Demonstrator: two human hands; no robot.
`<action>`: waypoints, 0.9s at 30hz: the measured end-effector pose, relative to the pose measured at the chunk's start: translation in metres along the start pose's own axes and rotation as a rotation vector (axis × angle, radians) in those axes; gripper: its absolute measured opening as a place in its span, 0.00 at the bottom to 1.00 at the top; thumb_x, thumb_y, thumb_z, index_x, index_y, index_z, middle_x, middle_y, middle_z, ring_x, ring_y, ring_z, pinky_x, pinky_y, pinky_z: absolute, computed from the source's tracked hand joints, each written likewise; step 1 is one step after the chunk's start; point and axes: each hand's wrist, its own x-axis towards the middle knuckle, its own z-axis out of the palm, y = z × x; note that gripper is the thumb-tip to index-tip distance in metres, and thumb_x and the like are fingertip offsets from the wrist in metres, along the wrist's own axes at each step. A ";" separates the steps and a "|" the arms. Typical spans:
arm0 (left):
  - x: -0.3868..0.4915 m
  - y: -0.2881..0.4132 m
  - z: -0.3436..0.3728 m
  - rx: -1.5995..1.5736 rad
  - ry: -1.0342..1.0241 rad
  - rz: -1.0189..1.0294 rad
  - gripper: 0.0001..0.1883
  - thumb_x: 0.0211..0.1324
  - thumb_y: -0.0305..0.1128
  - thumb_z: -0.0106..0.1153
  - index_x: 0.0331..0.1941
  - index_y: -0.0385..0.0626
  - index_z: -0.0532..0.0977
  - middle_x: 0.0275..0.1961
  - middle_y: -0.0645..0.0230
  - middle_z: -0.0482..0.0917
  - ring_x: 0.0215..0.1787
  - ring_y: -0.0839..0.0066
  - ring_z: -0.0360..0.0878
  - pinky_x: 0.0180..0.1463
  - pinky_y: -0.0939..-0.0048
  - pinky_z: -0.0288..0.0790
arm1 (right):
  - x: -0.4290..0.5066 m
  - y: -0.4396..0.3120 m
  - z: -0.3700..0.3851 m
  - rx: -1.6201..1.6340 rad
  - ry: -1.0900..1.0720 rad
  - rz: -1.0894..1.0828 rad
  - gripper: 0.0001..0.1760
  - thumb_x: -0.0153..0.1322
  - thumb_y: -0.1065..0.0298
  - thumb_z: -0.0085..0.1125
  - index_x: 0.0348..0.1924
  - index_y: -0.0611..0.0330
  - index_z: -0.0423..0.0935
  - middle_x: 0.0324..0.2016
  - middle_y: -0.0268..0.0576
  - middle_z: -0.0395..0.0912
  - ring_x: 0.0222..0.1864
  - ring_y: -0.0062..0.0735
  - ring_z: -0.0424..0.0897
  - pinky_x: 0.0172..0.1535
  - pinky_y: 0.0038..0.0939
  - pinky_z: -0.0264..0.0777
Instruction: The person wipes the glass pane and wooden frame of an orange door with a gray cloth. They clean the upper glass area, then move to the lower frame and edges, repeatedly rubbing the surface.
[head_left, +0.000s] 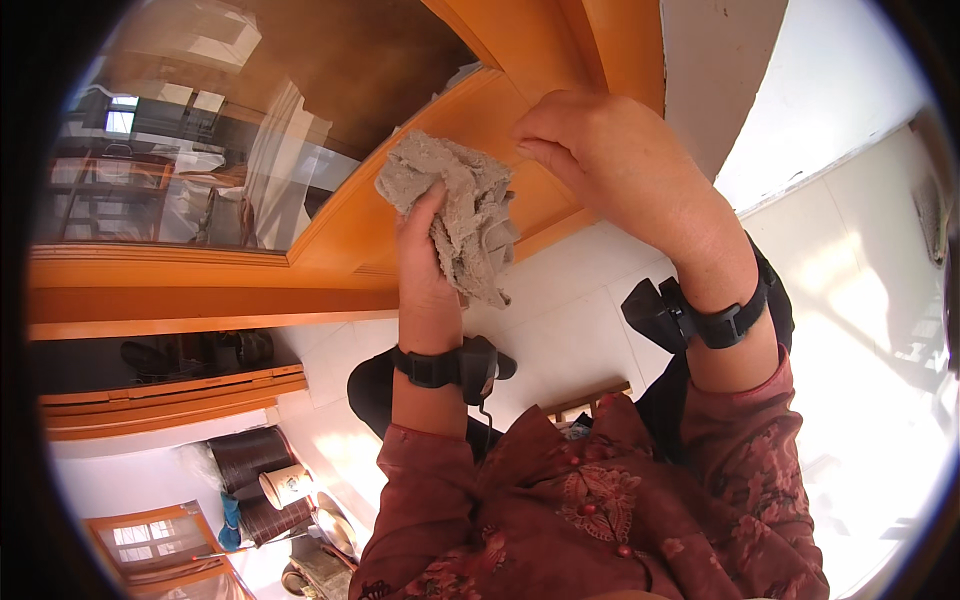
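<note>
A crumpled grey-beige cloth (469, 217) is in my left hand (426, 247), with the thumb lying across its front. To its right, my right hand (577, 142) is raised, its fingers bent down and close together near the edge of an orange-brown wooden door (450, 112); I cannot tell whether they touch the wood or hold anything. Behind the cloth is the door's lower corner, beside a large glass pane (225, 150) that shows reflections of a room. A black strap with a device is around each of my forearms.
Pale floor tiles (570, 315) lie below the door, and a white wall (832, 90) stands at the right. At the lower left are dark brown containers (251, 457), a cream bucket (285, 486) and a blue cloth (230, 521). A wooden stool (589, 403) is partly visible beneath me.
</note>
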 end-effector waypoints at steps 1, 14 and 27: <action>-0.004 0.005 -0.011 -0.047 0.001 -0.007 0.23 0.62 0.29 0.57 0.61 0.39 0.67 0.53 0.56 0.78 0.51 0.59 0.81 0.51 0.57 0.78 | 0.002 0.003 0.016 0.052 -0.006 0.012 0.09 0.72 0.69 0.60 0.42 0.62 0.82 0.34 0.46 0.83 0.35 0.45 0.83 0.41 0.35 0.77; -0.035 -0.005 -0.093 -0.112 0.037 0.146 0.25 0.73 0.47 0.48 0.63 0.40 0.67 0.60 0.60 0.77 0.57 0.65 0.78 0.61 0.62 0.73 | -0.031 -0.041 0.194 1.459 -0.259 0.171 0.64 0.65 0.53 0.74 0.77 0.57 0.34 0.72 0.47 0.53 0.74 0.40 0.53 0.73 0.36 0.48; -0.049 0.029 -0.171 1.145 0.060 0.424 0.30 0.64 0.29 0.61 0.69 0.43 0.63 0.68 0.64 0.69 0.70 0.67 0.66 0.71 0.67 0.59 | -0.021 -0.039 0.176 1.293 0.148 0.422 0.35 0.65 0.87 0.55 0.66 0.58 0.68 0.60 0.40 0.72 0.64 0.28 0.69 0.66 0.30 0.63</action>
